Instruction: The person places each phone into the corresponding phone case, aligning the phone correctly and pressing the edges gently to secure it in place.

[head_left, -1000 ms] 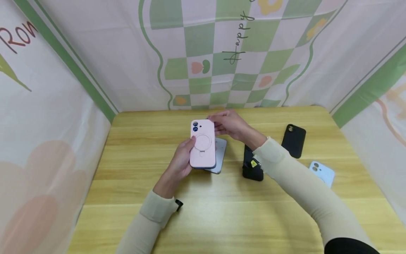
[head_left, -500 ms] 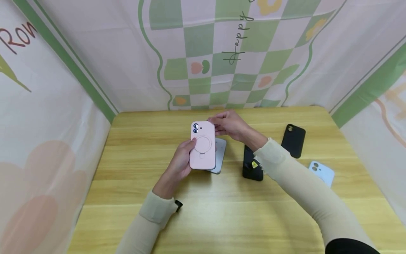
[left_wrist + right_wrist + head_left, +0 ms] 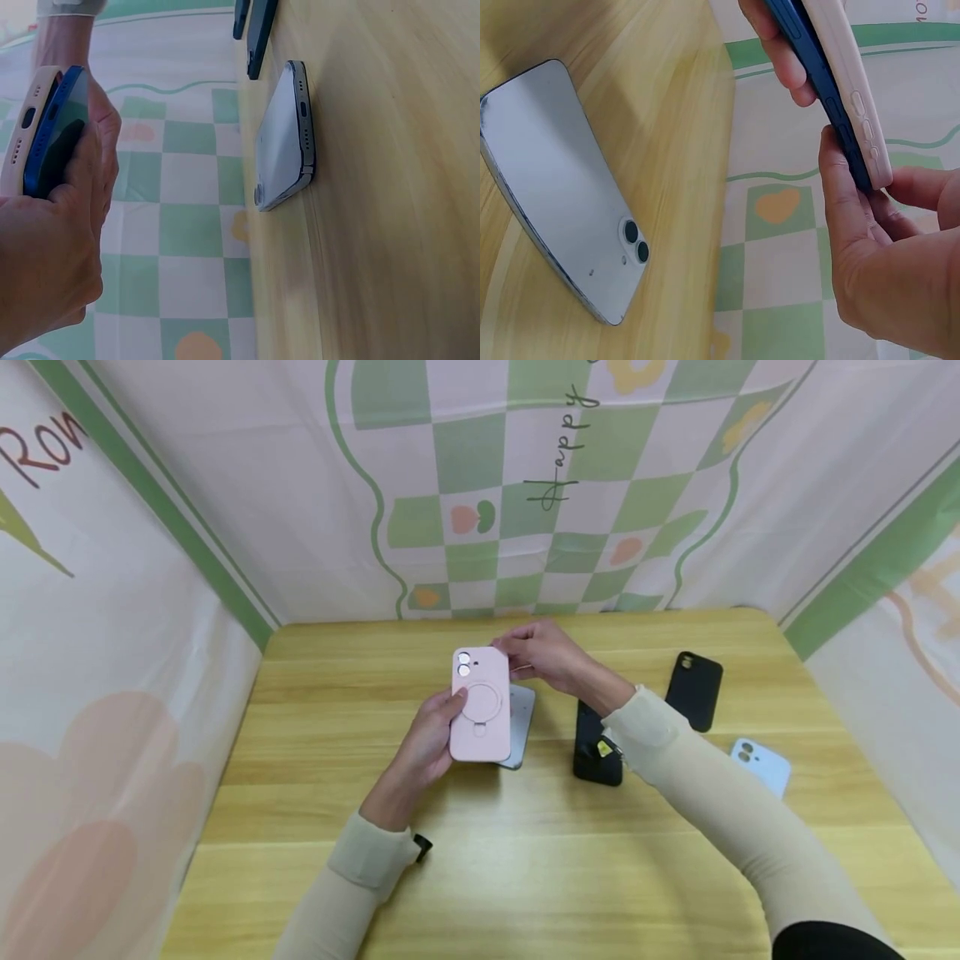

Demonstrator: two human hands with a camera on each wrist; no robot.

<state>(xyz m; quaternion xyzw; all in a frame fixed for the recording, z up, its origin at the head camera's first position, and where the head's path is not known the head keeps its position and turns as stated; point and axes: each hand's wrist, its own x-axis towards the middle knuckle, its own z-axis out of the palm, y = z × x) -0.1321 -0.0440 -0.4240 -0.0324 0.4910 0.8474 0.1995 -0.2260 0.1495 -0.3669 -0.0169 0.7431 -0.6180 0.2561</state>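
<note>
A pink phone case (image 3: 480,739) with a ring on its back lies against a blue phone (image 3: 54,131), its back facing up in the head view. Both are held above the table. From the side, a narrow gap shows between phone and case. My left hand (image 3: 431,739) grips the two from the left side, thumb on the case's back. With its fingers at the top right corner, my right hand (image 3: 546,653) pinches case and phone together. Below them a silver phone (image 3: 562,187) lies on the table, back up, partly hidden in the head view.
On the wooden table (image 3: 525,877), a black phone or case (image 3: 596,764) lies partly under the right sleeve. Farther right are a black phone case (image 3: 694,692) and a light blue phone case (image 3: 763,766). A patterned curtain (image 3: 480,452) hangs behind the table.
The pink case has tilted slightly and shifted a little downward in the head view. Its camera openings look brighter, and the blue strip at its lower edge is hidden. Both hands keep their grip.
</note>
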